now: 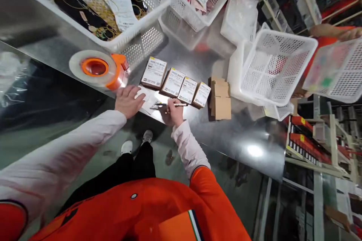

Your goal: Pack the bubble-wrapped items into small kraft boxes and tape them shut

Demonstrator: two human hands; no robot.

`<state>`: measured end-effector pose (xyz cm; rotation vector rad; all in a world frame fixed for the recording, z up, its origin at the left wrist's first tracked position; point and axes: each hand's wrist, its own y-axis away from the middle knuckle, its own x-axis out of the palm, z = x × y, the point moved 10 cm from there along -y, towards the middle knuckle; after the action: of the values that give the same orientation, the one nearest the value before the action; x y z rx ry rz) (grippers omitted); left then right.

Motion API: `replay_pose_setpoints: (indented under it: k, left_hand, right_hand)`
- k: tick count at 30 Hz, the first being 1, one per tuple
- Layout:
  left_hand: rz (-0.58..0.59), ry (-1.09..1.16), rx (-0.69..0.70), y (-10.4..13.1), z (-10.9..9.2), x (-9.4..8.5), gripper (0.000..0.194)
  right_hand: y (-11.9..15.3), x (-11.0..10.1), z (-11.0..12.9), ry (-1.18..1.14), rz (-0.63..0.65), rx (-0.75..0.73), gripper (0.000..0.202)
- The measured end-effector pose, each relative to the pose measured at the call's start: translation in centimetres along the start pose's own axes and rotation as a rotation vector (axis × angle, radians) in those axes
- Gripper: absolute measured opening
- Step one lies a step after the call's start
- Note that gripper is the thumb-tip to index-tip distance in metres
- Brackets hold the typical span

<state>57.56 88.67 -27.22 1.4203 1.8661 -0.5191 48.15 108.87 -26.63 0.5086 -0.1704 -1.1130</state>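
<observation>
Bracing paper (149, 100) with my spread left hand (129, 101) — likely against slipping — I pinch a pen (180, 104) in my right hand (175, 113).

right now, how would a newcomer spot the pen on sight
On the metal table, find the row of four boxes with white labels. On their near side, the right hand holds the pen, one end over white paper. It is the thin, straight stick, unlike the blocky boxes and flat paper around it.

Illegible print: paper slip (149, 98), box labels (174, 82)
</observation>
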Motion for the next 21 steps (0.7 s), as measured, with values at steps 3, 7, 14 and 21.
replay_pose_setpoints:
  k: [3, 7, 14, 21]
  left_hand:
    - [0.142, -0.035, 0.175, -0.1, -0.6, 1.5, 0.026]
    - [0.183, -0.156, 0.133, -0.1, -0.3, 2.1, 0.044]
    - [0.266, -0.366, -0.317, -0.2, 1.7, 1.7, 0.065]
    - [0.153, -0.367, 0.081, -1.6, 0.7, 1.3, 0.058]
  right_hand:
    - [0.5, 1.3, -2.5, -0.128, -0.001, 0.028, 0.045]
    - [0.3, 1.8, -3.1, -0.213, -0.04, -0.009, 0.046]
    - [1.1, 3.5, -3.2, -0.214, -0.039, -0.156, 0.041]
    - [1.1, 3.1, -4.0, -0.266, -0.099, -0.082, 0.045]
